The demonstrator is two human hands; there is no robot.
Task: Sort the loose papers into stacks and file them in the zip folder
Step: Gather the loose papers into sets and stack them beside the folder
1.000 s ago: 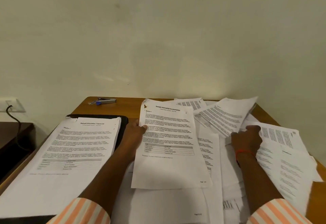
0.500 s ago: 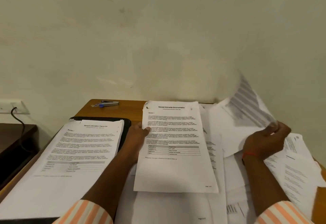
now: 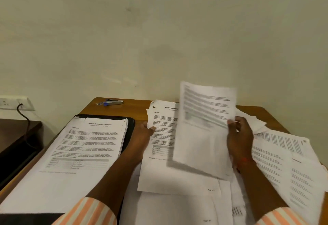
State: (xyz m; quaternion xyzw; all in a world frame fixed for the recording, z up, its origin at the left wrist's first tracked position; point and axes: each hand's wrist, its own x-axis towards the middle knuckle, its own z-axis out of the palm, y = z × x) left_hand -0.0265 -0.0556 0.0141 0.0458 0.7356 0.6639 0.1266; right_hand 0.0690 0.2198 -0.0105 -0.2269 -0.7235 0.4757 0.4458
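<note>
My left hand (image 3: 142, 137) pinches the left edge of a printed internship sheet (image 3: 159, 171) lying on the heap in the middle. A blurred printed sheet (image 3: 204, 127) hangs in the air over that page, held by its right edge in my right hand (image 3: 238, 139). On the left, a neat stack of transcript pages (image 3: 76, 153) lies on a black zip folder (image 3: 130, 127). Loose papers (image 3: 284, 162) spread in disorder over the right half of the wooden table (image 3: 134, 104).
A small stapler with a blue tip (image 3: 111, 102) lies at the table's far left corner. The cream wall stands right behind the table. A wall socket (image 3: 16, 103) with a black cable is at the left, above a dark low cabinet (image 3: 16, 132).
My right hand picked a sheet out of the loose pile on the right, raised it and swung it left over the internship page. My left hand kept its hold.
</note>
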